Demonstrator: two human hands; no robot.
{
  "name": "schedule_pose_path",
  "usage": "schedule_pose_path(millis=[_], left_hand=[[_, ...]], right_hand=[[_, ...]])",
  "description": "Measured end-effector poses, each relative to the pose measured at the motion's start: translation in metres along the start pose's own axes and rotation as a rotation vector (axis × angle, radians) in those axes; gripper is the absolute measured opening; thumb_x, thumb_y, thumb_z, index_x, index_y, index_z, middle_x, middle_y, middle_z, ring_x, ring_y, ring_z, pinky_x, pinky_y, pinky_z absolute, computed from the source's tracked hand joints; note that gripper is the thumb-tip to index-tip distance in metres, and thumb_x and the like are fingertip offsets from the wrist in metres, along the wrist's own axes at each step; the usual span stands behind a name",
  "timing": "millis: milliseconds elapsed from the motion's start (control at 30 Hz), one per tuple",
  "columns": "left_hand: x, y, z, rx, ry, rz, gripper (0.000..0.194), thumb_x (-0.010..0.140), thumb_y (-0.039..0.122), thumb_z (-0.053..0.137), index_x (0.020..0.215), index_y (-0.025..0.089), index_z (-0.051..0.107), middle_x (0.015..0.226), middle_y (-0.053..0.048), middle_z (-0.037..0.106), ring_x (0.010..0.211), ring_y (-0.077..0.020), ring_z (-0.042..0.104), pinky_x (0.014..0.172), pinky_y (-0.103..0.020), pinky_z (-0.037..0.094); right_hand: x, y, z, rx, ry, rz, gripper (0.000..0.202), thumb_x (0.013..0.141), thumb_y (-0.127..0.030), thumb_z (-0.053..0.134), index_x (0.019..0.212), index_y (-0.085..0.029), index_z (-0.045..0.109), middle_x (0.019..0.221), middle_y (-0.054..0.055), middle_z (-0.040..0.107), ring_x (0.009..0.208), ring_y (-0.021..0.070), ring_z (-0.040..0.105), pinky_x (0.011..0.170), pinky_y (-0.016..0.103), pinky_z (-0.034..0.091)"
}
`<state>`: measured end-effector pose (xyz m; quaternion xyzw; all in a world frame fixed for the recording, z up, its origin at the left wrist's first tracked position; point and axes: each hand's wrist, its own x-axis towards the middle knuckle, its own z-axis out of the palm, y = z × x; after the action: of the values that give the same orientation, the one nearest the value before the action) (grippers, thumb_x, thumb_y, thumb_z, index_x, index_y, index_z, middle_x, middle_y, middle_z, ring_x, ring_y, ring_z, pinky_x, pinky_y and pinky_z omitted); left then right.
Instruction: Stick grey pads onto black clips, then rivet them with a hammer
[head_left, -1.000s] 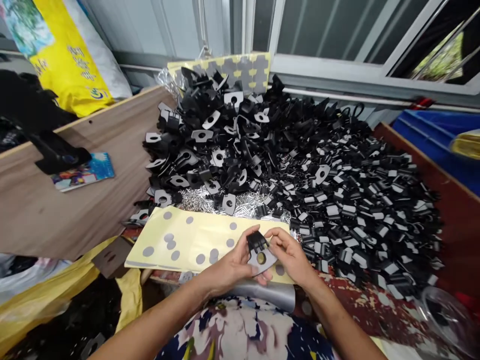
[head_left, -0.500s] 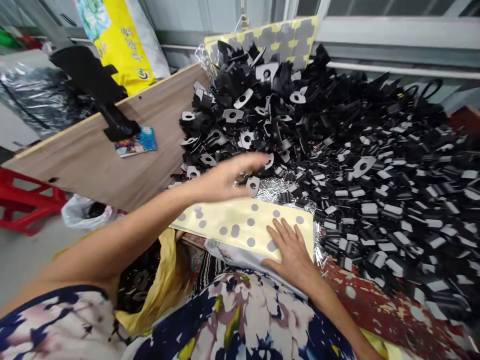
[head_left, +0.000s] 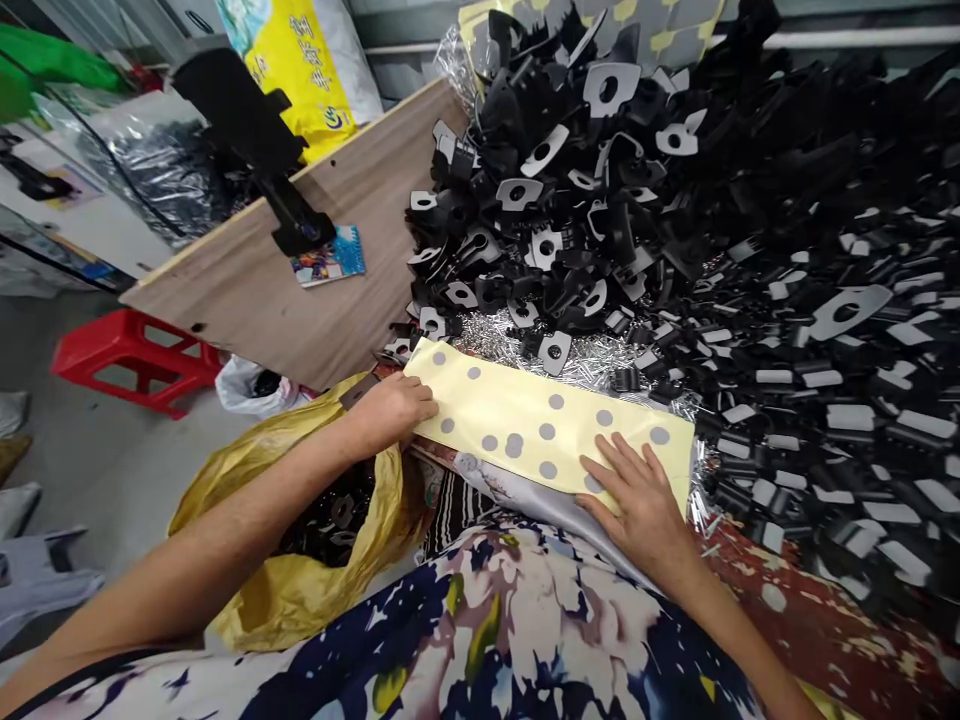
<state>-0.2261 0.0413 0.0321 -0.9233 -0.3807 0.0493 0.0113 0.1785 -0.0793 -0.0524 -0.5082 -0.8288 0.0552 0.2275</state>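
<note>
A pale yellow sheet [head_left: 491,400] with scattered grey dots lies in front of me. At its left end my left hand [head_left: 386,410] is closed, its curled fingers gripping the sheet's edge; the thumb is hidden. A small dark flat piece [head_left: 358,391] shows just behind this hand. My right hand [head_left: 645,500] rests flat on the right part of the sheet, fingers spread. Beyond the sheet lie many loose silvery pins [head_left: 592,362] and a heap of black plastic clip-like parts [head_left: 517,195] with grey faces and holes.
Smaller black parts [head_left: 795,378] with grey tops spread across the right. A wooden board [head_left: 277,320] stands at the left, with a black bracket-like part [head_left: 300,225] and a small booklet [head_left: 330,258]. Below are a yellow sack [head_left: 262,600] holding dark parts and a red stool [head_left: 120,350].
My left hand has come back from the black heap to the left end of the yellow sheet, and its fingers have closed. My right hand stays flat on the sheet. The camera view has shifted.
</note>
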Motion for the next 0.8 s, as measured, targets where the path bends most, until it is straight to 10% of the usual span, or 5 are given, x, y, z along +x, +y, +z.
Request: schedule_pose_path(millis=[167, 300, 567, 800], left_hand=[[0.003, 0.001, -0.015, 0.027, 0.04, 0.004, 0.027, 0.091, 0.019, 0.064, 0.117, 0.019, 0.073, 0.126, -0.017, 0.068, 0.107, -0.0314, 0.063, 0.089, -0.043, 0.048], [0.006, 0.01, -0.017, -0.139, 0.193, -0.053, 0.031, 0.099, 0.022, 0.053, 0.119, 0.019, 0.076, 0.106, -0.015, 0.071, 0.099, -0.0279, 0.065, 0.089, -0.041, 0.05], [0.031, 0.06, -0.018, -1.416, 0.388, -0.507, 0.019, 0.081, 0.035, 0.08, 0.088, 0.018, 0.08, 0.074, -0.003, 0.071, 0.061, -0.0116, 0.057, 0.06, -0.024, 0.046], [0.068, 0.089, -0.012, -2.003, 0.169, -0.584, 0.035, 0.069, 0.035, 0.091, 0.095, 0.014, 0.078, 0.069, -0.001, 0.068, 0.061, -0.0115, 0.062, 0.059, -0.022, 0.05]], right_hand=[[0.005, -0.008, -0.008, -0.021, -0.044, 0.06, 0.033, 0.102, -0.039, 0.057, 0.123, -0.022, 0.076, 0.147, 0.016, 0.063, 0.142, 0.0407, 0.054, 0.115, 0.068, 0.04], [0.012, -0.011, -0.014, -0.02, -0.118, 0.099, 0.028, 0.101, -0.031, 0.057, 0.118, -0.024, 0.078, 0.144, 0.015, 0.066, 0.139, 0.0405, 0.057, 0.111, 0.069, 0.045], [0.026, -0.008, -0.019, -0.071, -0.159, 0.103, 0.023, 0.1, -0.023, 0.058, 0.106, -0.024, 0.08, 0.135, 0.013, 0.072, 0.129, 0.0386, 0.065, 0.102, 0.065, 0.055], [0.033, -0.017, -0.027, -0.112, -0.208, 0.119, 0.018, 0.1, -0.022, 0.061, 0.103, -0.019, 0.079, 0.135, 0.015, 0.071, 0.13, 0.0372, 0.065, 0.104, 0.058, 0.056]])
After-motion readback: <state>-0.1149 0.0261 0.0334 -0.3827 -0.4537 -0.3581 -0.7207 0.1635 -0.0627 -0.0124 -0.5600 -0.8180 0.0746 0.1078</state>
